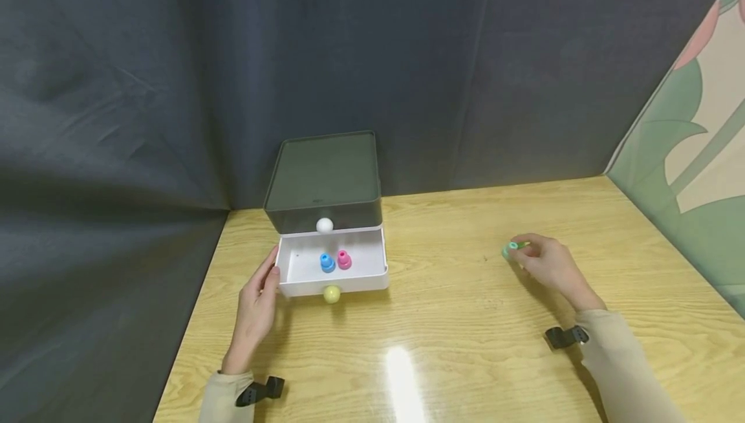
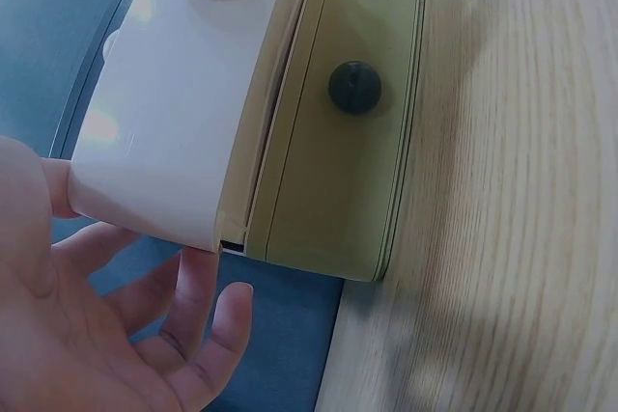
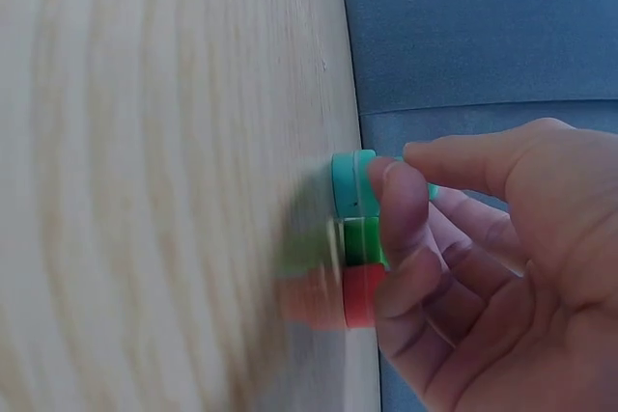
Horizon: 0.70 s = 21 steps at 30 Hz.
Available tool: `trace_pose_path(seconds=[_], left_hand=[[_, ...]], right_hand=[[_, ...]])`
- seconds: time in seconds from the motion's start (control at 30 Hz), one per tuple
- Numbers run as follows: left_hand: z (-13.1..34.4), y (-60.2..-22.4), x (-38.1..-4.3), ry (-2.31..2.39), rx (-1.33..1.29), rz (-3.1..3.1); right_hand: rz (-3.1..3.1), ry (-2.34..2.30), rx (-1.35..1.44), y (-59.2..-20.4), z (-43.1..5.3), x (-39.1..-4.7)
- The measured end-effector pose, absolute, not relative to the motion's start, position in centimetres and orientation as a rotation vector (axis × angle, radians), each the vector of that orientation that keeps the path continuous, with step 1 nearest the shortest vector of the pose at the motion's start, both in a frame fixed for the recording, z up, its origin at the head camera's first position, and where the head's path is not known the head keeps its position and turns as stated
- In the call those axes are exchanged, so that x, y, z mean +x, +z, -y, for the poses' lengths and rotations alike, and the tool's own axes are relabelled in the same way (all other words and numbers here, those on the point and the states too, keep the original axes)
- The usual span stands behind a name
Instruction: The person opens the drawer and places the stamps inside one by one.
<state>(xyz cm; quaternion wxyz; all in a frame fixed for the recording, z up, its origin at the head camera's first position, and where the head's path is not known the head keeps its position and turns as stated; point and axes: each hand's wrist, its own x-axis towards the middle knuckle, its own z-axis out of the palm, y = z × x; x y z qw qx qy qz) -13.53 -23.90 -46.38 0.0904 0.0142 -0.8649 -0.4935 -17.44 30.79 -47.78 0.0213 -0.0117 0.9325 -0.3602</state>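
Observation:
My left hand [image 1: 256, 310] rests along the left side of a white drawer [image 1: 334, 288], which is pulled out below a dark upper drawer. The left wrist view shows the thumb by the drawer's upper rim, the loosely bent fingers against its side. Inside lie a blue stepped piece [image 1: 328, 263] and a pink stepped piece [image 1: 345, 260]. At the right of the table my right hand [image 1: 550, 264] pinches a teal stepped piece [image 1: 508, 251] between thumb and finger. Beside it are a green piece [image 3: 362, 241] and a red piece [image 3: 362, 294], partly hidden behind the fingers.
A dark drawer cabinet [image 1: 326, 171] stands against a dark curtain [image 1: 419, 74] at the back. The upper drawer has a white knob [image 1: 324, 225], the pulled-out one a yellow knob [image 1: 332, 294]. A flower-patterned panel [image 1: 669, 171] borders the wooden table [image 1: 442, 319] at right.

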Motion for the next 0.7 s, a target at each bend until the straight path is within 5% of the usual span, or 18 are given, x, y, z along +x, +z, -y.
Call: trace_pose_path(seconds=[0.7], left_hand=[[23.7,-46.2,-13.3,-1.445,0.025,2.551]], right_hand=[[-2.962,-1.160,-0.130,-45.7,-29.9,-17.1]])
